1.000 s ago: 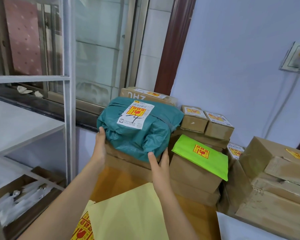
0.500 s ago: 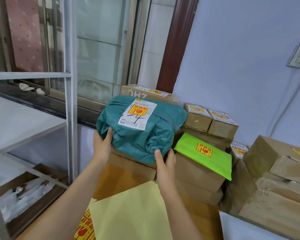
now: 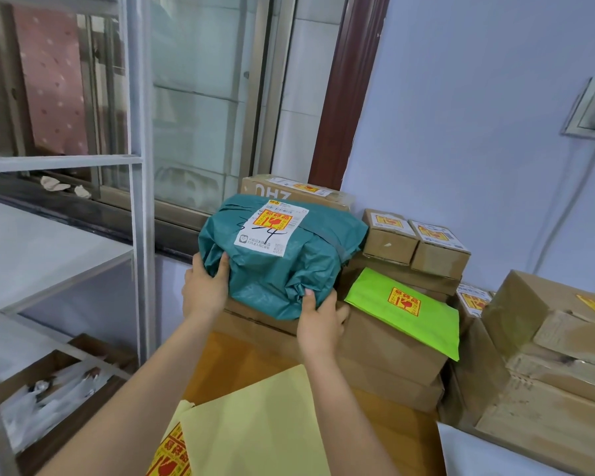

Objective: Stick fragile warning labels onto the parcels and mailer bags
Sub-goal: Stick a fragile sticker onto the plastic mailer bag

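A bulky teal mailer bag (image 3: 282,266) lies on a stack of cardboard boxes (image 3: 265,324). It carries a white shipping label with a yellow and red fragile sticker (image 3: 272,219) on top. My left hand (image 3: 205,290) grips the bag's near left corner, thumb on top. My right hand (image 3: 320,321) grips its near right edge, thumb pressed into the plastic. A sheet of fragile labels (image 3: 172,455) peeks out under a pale yellow backing sheet (image 3: 255,427) at the bottom.
A bright green mailer (image 3: 409,314) with a fragile sticker lies on a box to the right. Small labelled boxes (image 3: 416,242) and larger parcels (image 3: 557,355) crowd the right side. A white metal shelf frame (image 3: 138,201) stands at the left, with a window behind.
Both hands have closed further round the teal bag's near edge, thumbs now on top. The bag sits slightly higher and further back on the stack.
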The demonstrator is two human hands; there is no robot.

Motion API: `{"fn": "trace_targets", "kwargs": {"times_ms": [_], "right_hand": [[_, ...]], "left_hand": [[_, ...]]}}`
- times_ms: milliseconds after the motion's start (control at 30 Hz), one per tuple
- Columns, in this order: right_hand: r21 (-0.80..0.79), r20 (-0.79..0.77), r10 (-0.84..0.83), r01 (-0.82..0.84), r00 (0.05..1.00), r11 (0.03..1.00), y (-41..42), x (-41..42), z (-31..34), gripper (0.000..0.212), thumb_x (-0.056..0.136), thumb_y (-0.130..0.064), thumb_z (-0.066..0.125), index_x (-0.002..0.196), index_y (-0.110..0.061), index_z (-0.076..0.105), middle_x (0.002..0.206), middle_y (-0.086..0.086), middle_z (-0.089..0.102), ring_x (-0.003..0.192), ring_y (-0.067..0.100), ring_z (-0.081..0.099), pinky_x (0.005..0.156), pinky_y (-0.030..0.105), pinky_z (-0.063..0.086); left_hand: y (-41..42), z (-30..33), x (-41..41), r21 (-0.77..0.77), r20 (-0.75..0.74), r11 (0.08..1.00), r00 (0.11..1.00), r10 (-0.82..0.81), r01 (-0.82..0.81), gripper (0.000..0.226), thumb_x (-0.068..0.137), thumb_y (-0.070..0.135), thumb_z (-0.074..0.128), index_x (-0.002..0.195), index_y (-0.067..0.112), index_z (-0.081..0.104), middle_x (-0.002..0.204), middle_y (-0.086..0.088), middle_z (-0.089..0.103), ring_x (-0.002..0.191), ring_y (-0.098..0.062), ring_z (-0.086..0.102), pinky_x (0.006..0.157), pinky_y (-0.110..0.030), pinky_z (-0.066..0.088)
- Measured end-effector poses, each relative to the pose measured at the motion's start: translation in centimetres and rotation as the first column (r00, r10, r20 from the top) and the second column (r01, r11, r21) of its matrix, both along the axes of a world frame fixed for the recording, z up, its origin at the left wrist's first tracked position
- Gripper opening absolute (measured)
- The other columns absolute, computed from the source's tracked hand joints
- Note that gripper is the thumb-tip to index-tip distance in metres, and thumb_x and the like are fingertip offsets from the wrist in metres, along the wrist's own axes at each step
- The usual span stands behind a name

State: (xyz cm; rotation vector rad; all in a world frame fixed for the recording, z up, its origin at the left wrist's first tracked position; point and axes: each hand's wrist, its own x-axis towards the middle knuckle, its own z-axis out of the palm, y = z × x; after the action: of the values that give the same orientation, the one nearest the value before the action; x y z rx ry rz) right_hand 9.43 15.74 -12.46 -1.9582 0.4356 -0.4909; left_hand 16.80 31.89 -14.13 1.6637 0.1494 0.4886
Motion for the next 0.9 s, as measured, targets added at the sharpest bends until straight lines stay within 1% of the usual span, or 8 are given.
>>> {"fn": "trace_targets", "kwargs": {"times_ms": [67, 167, 267, 433, 567, 633, 767, 900], "right_hand": [[0.013, 0.007, 0.009, -0.009, 1.000, 1.000, 0.0, -0.2, 0.0, 0.050, 0.098, -0.044, 0.037, 0.141, -0.019, 0.036, 0.142, 0.011, 0.028, 0.126, 0.035, 0.036, 0.097, 0.039, 0.037], [0.051, 0.063, 0.054, -0.058, 0.997, 0.997, 0.0, -1.0, 0.2, 0.055, 0.099, -0.041, 0.039, 0.147, -0.019, 0.027, 0.144, 0.011, 0.030, 0.129, 0.031, 0.036, 0.102, 0.039, 0.035], [0.059, 0.114, 0.086, -0.093, 0.990, 0.994, 0.0, -2.6, 0.1, 0.060, 0.100, -0.036, 0.039, 0.152, -0.017, 0.015, 0.153, 0.007, 0.020, 0.137, 0.025, 0.028, 0.108, 0.037, 0.029], [-0.035, 0.193, 0.087, -0.082, 0.977, 0.996, 0.1, -6.0, -1.3, 0.042, 0.098, -0.025, 0.046, 0.138, -0.015, 0.040, 0.140, 0.000, 0.036, 0.130, 0.015, 0.037, 0.101, 0.023, 0.032], [-0.129, 0.233, 0.136, -0.108, 0.963, 0.986, -0.7, -9.1, -1.8, 0.023, 0.096, -0.016, 0.047, 0.117, -0.014, 0.057, 0.113, -0.006, 0.052, 0.111, 0.010, 0.050, 0.091, 0.019, 0.037], [-0.173, 0.242, 0.134, -0.093, 0.961, 0.981, -1.7, -10.8, -1.7, 0.022, 0.096, -0.014, 0.047, 0.115, -0.014, 0.058, 0.108, -0.007, 0.053, 0.101, 0.007, 0.051, 0.081, 0.016, 0.036], [-0.246, 0.272, 0.073, -0.004, 0.960, 0.969, -5.2, -14.8, -2.2, 0.024, 0.093, -0.011, 0.047, 0.114, -0.014, 0.060, 0.107, -0.006, 0.055, 0.100, 0.009, 0.055, 0.084, 0.022, 0.042], [-0.300, 0.282, -0.020, 0.108, 0.959, 0.948, -10.3, -19.4, -3.5, 0.028, 0.089, -0.026, 0.041, 0.106, -0.015, 0.061, 0.099, -0.009, 0.055, 0.094, 0.010, 0.057, 0.079, 0.027, 0.044]], "left_hand": [[0.0, 0.4, -0.4, -0.037, 0.000, 0.998, 0.999, -0.051, 0.051, 0.065, 0.082, 0.069, 0.048, 0.132, 0.028, 0.039, 0.128, -0.006, 0.054, 0.115, -0.029, 0.054, 0.097, -0.052, 0.046], [0.0, 1.1, -1.1, -0.183, 0.029, 0.976, 0.993, -0.114, 0.117, 0.063, 0.093, 0.051, 0.048, 0.144, 0.019, 0.029, 0.133, 0.001, 0.048, 0.123, -0.022, 0.048, 0.102, -0.036, 0.040], [-0.1, 0.9, -2.8, -0.229, 0.018, 0.973, 1.000, -0.004, 0.008, 0.068, 0.093, 0.051, 0.049, 0.147, 0.019, 0.023, 0.143, -0.005, 0.041, 0.129, -0.024, 0.042, 0.104, -0.038, 0.036], [-1.8, -0.7, -7.6, -0.099, 0.096, 0.972, 0.970, 0.222, -0.212, 0.042, 0.093, 0.038, 0.056, 0.125, 0.014, 0.044, 0.112, -0.002, 0.048, 0.104, -0.022, 0.049, 0.085, -0.035, 0.042], [-4.8, -2.8, -11.6, 0.075, 0.169, 0.997, 0.986, -0.009, -0.004, 0.012, 0.093, 0.023, 0.055, 0.103, 0.016, 0.054, 0.099, 0.001, 0.059, 0.096, -0.018, 0.056, 0.078, -0.029, 0.042], [-6.4, -3.8, -13.4, 0.206, 0.192, 0.978, 0.978, -0.087, 0.047, 0.011, 0.092, 0.020, 0.054, 0.103, 0.017, 0.055, 0.101, 0.003, 0.058, 0.098, -0.016, 0.055, 0.080, -0.029, 0.042], [-9.6, -5.1, -17.4, 0.403, 0.189, 0.901, 0.948, -0.257, 0.164, 0.019, 0.093, 0.033, 0.048, 0.108, 0.022, 0.054, 0.105, 0.009, 0.054, 0.102, -0.011, 0.052, 0.081, -0.029, 0.043], [-13.6, -6.3, -20.6, 0.481, 0.101, 0.821, 0.911, -0.399, 0.307, 0.030, 0.097, 0.038, 0.044, 0.119, 0.020, 0.054, 0.114, 0.013, 0.050, 0.110, -0.007, 0.048, 0.088, -0.025, 0.040]]}}
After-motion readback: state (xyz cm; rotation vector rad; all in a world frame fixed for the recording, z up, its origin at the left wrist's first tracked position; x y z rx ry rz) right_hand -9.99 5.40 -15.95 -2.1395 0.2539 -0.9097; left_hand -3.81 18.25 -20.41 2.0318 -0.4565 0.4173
